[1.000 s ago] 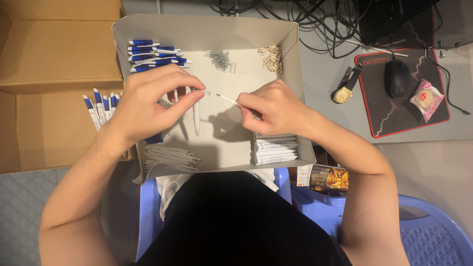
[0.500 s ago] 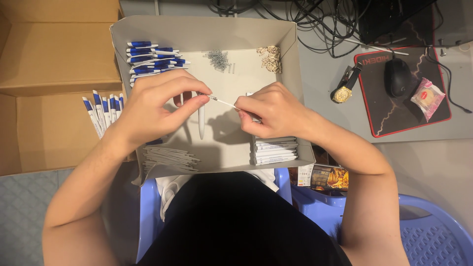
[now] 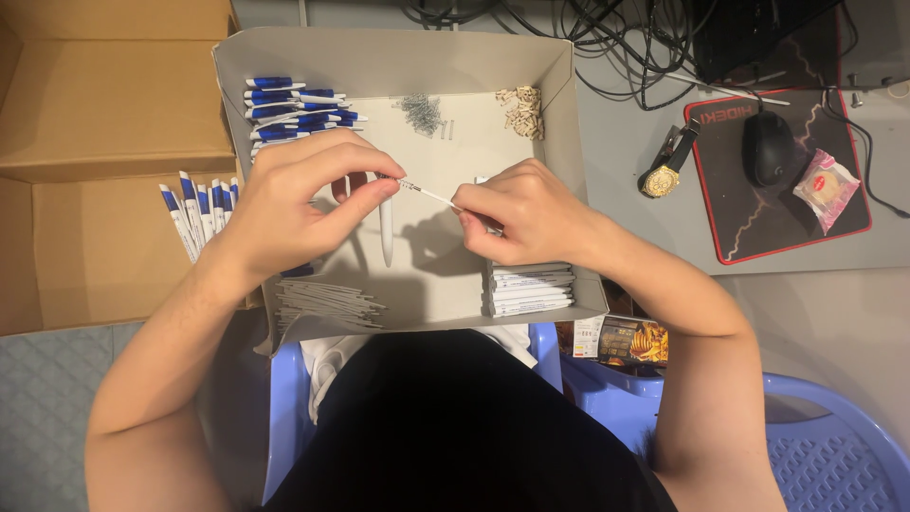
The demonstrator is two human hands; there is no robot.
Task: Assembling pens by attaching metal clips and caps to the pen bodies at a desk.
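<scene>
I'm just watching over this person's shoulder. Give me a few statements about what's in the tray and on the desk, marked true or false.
1. The left hand and the right hand hold a thin refill between them. True.
2. A pile of small springs lies in the cardboard tray. True.
3. The wristwatch is on the right wrist. False: it lies on the desk beside the mouse pad.
4. The blue-and-white pens lie on the mouse pad. False: they lie in the tray.

Over the box (image 3: 398, 66), the left hand (image 3: 294, 204) grips a white barrel (image 3: 386, 232); the right hand (image 3: 526, 213) pinches a refill (image 3: 427, 193) at its top.
</scene>
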